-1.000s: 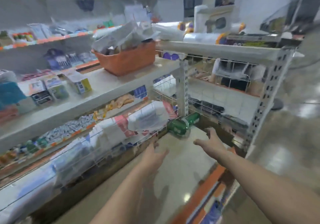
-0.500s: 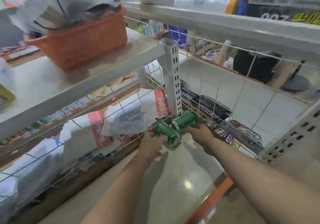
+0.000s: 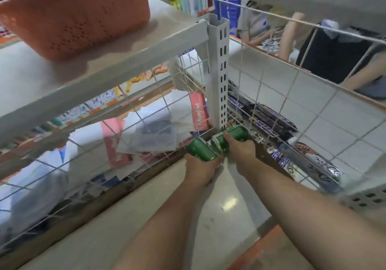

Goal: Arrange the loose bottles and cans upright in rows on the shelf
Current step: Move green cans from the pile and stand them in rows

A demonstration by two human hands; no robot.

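Green-painted metal is showing in both grips: the left hand (image 3: 199, 170) is curling round the left green drink can (image 3: 201, 150), and the right hand (image 3: 243, 151) is clamping the right green drink can (image 3: 238, 133). Both are lying sideways in the far corner of the pale lower shelf (image 3: 167, 217), by the grey slotted post (image 3: 219, 71). A second ago the hands were reaching, spread and empty (nothing gripped), so standing the cans upright is probably coming next.

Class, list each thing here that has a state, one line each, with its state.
Left green can, on its side, gripped by the left hand.
Right green can, on its side, gripped by the right hand.
Orange basket, upright on the upper shelf.
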